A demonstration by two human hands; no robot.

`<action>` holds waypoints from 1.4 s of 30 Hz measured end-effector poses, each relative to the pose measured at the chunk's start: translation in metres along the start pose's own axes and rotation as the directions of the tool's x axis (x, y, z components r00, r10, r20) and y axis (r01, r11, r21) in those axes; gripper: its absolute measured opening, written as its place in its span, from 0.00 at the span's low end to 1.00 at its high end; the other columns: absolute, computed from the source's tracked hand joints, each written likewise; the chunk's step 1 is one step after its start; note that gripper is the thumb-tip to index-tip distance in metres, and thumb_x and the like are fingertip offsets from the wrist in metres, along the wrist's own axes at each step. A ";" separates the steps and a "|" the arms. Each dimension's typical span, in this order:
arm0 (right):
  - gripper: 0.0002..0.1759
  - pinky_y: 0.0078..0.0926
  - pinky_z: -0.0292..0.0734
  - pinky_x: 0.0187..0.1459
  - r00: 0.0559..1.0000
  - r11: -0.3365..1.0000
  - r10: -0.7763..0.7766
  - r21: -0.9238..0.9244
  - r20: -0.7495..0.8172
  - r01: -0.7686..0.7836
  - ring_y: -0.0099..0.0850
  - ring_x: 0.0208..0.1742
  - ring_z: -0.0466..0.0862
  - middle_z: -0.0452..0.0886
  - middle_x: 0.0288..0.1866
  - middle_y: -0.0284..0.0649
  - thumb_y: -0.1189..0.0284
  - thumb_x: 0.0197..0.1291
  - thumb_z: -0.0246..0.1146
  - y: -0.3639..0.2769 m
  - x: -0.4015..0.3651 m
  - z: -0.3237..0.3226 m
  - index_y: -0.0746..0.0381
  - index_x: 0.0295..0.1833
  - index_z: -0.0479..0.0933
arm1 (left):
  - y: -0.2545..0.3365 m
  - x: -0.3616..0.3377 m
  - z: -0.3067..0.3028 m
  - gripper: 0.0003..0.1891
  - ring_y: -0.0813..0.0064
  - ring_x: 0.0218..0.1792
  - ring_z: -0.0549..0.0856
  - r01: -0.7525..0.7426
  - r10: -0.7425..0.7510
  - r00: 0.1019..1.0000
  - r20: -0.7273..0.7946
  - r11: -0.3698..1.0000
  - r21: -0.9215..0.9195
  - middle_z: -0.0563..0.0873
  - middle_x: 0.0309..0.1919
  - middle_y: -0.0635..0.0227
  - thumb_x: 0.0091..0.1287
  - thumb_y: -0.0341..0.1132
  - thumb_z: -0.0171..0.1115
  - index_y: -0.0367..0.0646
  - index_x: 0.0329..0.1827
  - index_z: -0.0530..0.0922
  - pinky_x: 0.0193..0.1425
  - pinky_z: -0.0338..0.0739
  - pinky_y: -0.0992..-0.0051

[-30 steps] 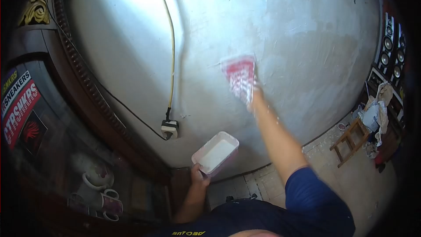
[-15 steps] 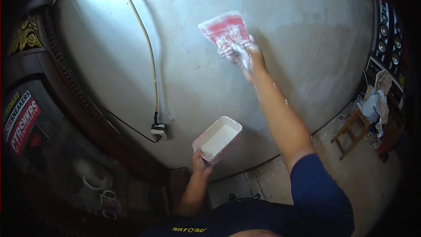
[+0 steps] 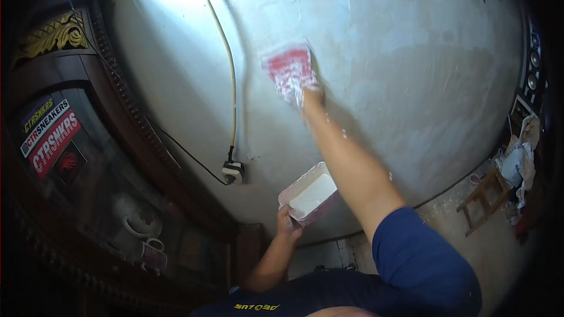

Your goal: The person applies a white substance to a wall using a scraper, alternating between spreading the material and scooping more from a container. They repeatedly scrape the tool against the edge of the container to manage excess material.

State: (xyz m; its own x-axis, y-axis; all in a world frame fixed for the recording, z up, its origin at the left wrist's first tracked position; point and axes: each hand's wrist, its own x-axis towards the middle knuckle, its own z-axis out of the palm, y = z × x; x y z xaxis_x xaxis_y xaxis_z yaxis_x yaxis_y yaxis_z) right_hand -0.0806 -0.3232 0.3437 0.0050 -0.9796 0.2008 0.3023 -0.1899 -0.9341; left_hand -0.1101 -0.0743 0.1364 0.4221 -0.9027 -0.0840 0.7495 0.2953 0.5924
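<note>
My right hand (image 3: 307,93), smeared with white, is wrapped around a red putty scraper (image 3: 289,60) coated in white paste. The scraper's broad edge points up and lies against or close over the grey wall (image 3: 405,88); its outline is blurred. Lower down, my left hand (image 3: 288,222) grips the near left end of a rectangular tub (image 3: 318,213), thumb over the rim. White paste (image 3: 316,197) covers the tub's bottom. My right forearm crosses in front of the tub's right end.
A yellowish cable (image 3: 230,64) hangs down the wall to a socket block (image 3: 233,171). On the left stands a dark carved cabinet (image 3: 126,100) with stickers and mugs behind glass. At right are a small wooden stool (image 3: 484,202), a heap of cloths (image 3: 529,141) and speakers (image 3: 533,58).
The scraper in my right hand has moved down and slightly left across the wall. The view has shifted, so cabinet, cable and tub appear further right. My left hand still holds the tub.
</note>
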 end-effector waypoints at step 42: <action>0.08 0.29 0.77 0.37 0.993 0.793 -0.082 -0.598 0.085 0.117 0.33 0.32 0.81 0.82 0.32 0.47 0.76 0.53 0.62 0.021 -0.165 -0.434 0.71 0.35 0.78 | -0.135 0.022 0.050 0.29 0.56 0.53 0.77 0.325 -0.349 0.934 0.072 0.918 0.226 0.76 0.52 0.53 0.49 0.33 0.47 0.33 0.59 0.66 0.59 0.72 0.57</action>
State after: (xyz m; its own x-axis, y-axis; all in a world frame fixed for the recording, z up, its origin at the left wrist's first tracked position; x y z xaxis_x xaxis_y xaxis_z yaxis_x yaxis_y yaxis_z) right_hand -0.4885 -0.1943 0.1628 0.0611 -0.9516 0.3013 -0.3292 -0.3042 -0.8939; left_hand -0.2279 -0.1497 0.0948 0.0964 -0.9689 -0.2278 0.7103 -0.0934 0.6977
